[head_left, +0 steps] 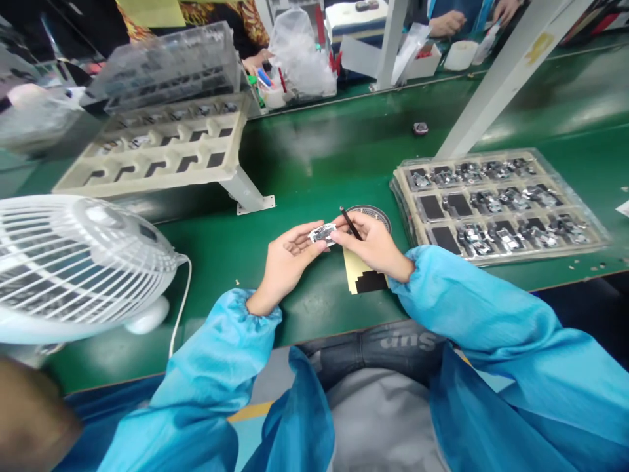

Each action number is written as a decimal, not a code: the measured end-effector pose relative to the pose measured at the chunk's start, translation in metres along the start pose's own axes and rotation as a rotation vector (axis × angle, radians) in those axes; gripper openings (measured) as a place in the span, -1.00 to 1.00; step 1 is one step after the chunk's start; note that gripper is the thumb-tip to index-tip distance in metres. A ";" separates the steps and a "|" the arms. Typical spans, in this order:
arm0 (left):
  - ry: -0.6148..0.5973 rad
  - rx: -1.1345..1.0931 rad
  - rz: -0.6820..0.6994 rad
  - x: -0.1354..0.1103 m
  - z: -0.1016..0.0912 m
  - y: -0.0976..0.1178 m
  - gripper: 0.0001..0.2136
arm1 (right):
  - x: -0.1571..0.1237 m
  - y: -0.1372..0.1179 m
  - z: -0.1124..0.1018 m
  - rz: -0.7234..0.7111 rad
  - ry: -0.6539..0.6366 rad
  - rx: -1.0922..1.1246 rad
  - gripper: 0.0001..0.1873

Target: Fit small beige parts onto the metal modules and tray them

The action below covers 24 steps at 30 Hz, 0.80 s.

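Between my two hands is a small flat part [322, 233] with a white rim and a dark, patterned middle. My left hand [291, 257] pinches its left end between thumb and fingers. At its right end, the thumb of my right hand [376, 244] presses on it. A thin black pen-like tool [350, 223] is also tucked in my right hand, pointing up and left. Beneath that hand lies a yellow sheet [352, 270] with black pieces [372, 282] on it. A round grey perforated disc [378, 213] shows partly behind the hand.
A tray [496, 252] of small metallic parts sits at right. Left stand a white fan [83, 262] and a raised beige tray [162, 180]. A slanted white post [501, 75] rises behind the right tray. A small dark part [420, 128] lies farther back. Co-workers' hands [447, 23] show across the bench.
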State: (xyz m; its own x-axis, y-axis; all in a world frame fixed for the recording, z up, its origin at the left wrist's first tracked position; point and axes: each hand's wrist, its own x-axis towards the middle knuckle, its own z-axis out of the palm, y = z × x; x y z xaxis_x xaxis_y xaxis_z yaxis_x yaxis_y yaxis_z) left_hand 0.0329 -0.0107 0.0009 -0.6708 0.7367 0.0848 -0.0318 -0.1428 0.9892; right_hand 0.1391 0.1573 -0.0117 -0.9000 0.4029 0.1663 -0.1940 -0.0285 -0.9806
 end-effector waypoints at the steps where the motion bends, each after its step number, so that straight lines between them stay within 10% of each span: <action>1: -0.002 -0.002 -0.004 0.000 0.000 0.000 -0.54 | 0.000 0.001 0.000 -0.005 0.000 -0.006 -0.54; 24: 0.022 0.174 0.033 -0.004 0.008 -0.001 -0.67 | -0.005 -0.007 0.003 -0.036 -0.024 -0.145 -0.82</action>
State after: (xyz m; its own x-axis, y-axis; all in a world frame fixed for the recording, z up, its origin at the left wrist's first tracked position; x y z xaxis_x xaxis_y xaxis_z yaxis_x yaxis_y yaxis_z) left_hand 0.0416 -0.0085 0.0001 -0.6854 0.7187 0.1170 0.1182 -0.0488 0.9918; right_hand 0.1434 0.1529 -0.0051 -0.9027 0.3794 0.2027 -0.1698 0.1186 -0.9783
